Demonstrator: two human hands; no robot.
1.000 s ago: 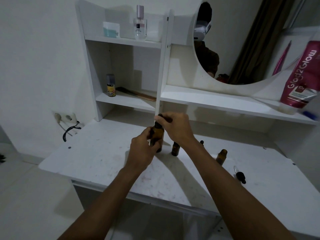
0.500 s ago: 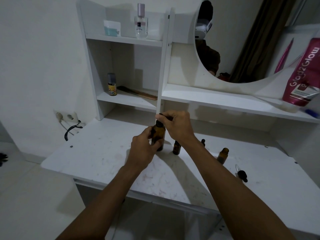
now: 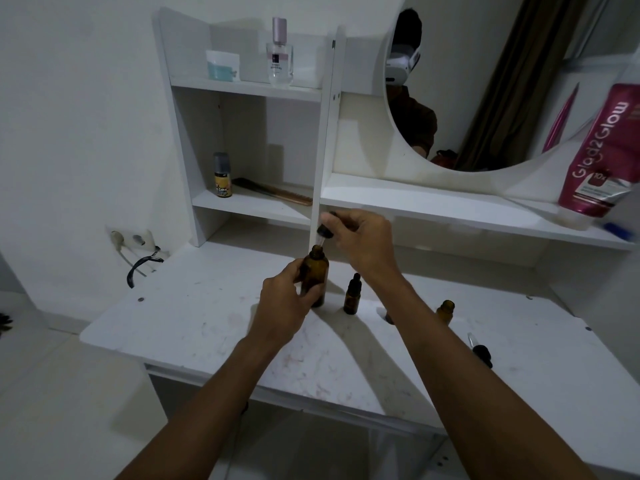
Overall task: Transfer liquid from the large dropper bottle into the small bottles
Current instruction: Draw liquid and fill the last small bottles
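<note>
One large dropper bottle (image 3: 315, 280), amber, is stood on the white table (image 3: 194, 327). It is gripped round its body by the left hand (image 3: 282, 306), whose fingers are curled about the glass. Its dropper (image 3: 325, 233) is off the neck and held just above it. The black cap is pinched between the thumb and fingertips of the right hand (image 3: 360, 244), and the glass tube reaches down to the bottle mouth. Whether the tip is inside the mouth, and whether liquid is drawn up, cannot be told.

Progress is judged early. The draw from the large bottle is in hand, and no delivery to a small bottle is shown. The capped small bottle (image 3: 352, 295), just beside the large one, is not yet opened. The open small bottle (image 3: 445, 309), further right past the right forearm, is uncapped and ready to receive. Fill levels cannot be read through the dark glass.

Count, by size:
- Table: 1.
- Large bottle: 1.
- Small bottles: 2 in view, one capped and one open.
- Droppers: 2, one held and one loose dropper (image 3: 482, 353) laid flat on the table, near the open small bottle.
</note>
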